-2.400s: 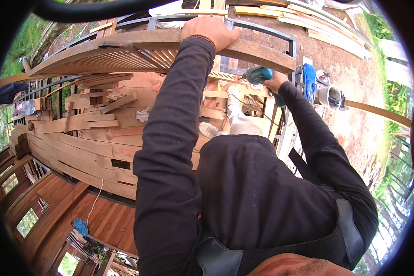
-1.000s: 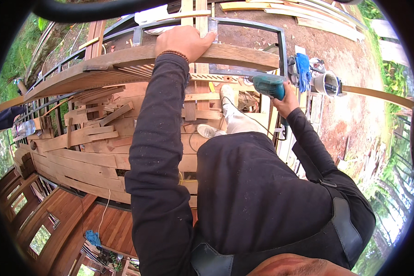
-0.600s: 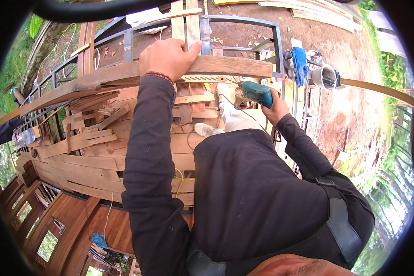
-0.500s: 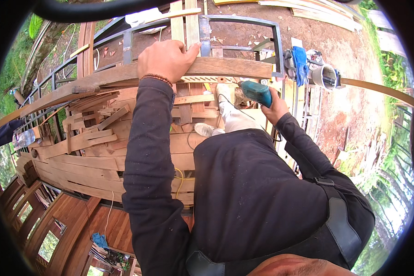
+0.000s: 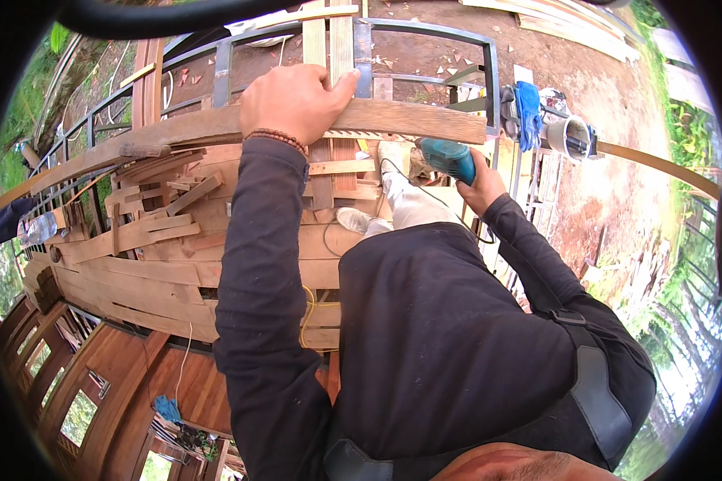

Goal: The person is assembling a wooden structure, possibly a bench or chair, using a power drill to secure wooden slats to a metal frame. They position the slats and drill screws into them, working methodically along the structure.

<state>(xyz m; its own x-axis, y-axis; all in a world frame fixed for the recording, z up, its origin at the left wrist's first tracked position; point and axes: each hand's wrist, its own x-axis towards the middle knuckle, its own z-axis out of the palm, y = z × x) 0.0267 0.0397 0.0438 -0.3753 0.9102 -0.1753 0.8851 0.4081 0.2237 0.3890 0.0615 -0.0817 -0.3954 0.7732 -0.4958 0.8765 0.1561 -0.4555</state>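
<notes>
Right hand [image 5: 481,184] wrapped round teal, rounded drill [image 5: 448,159]; left hand [image 5: 291,104] clasped over brown, grainy wooden rail [image 5: 413,119].

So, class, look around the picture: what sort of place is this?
Probably an outdoor carpentry or building site: the right hand holds a teal power drill, cut timber pieces lie piled on planks, and bare earth shows alongside.

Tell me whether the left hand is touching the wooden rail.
Touching. The head view shows the left hand clasped over the wooden rail, no gap visible.
</notes>
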